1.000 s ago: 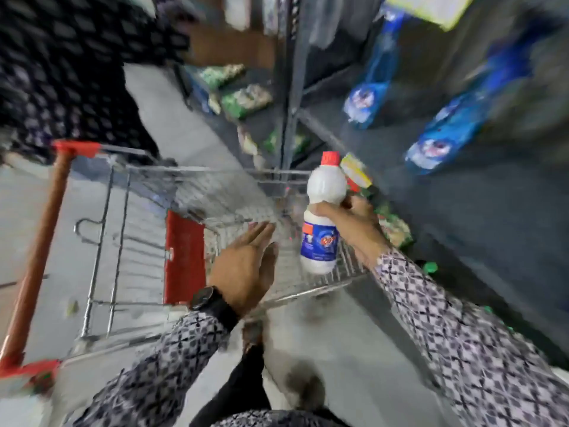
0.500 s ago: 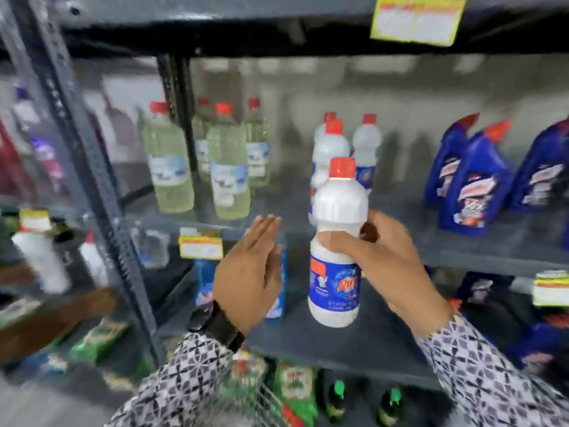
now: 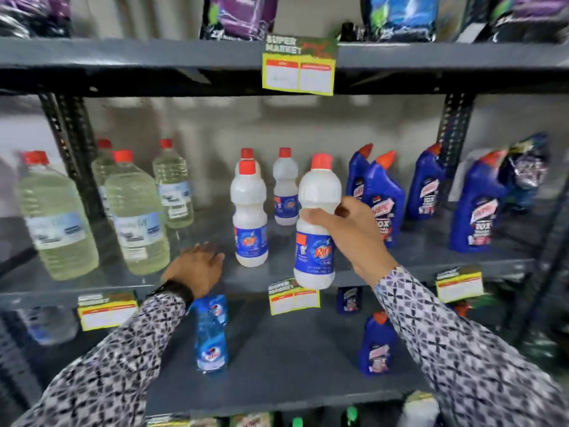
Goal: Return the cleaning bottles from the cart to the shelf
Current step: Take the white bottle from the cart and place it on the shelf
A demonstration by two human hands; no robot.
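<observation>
White plastic with a red cap, the held bottle [image 3: 317, 223] stands nearly upright in centre frame, cap up, its top leaning slightly right. The right hand [image 3: 348, 232] wraps its waist from the right, above the blue label, holding its base over the front edge of the grey shelf [image 3: 431, 257]. At lower left of centre, the left hand [image 3: 197, 266] hovers empty, fingers loosely spread. Left to right on the shelf: four clear bottles [image 3: 135, 211], three white bottles [image 3: 249, 214], four blue bottles [image 3: 381, 198].
</observation>
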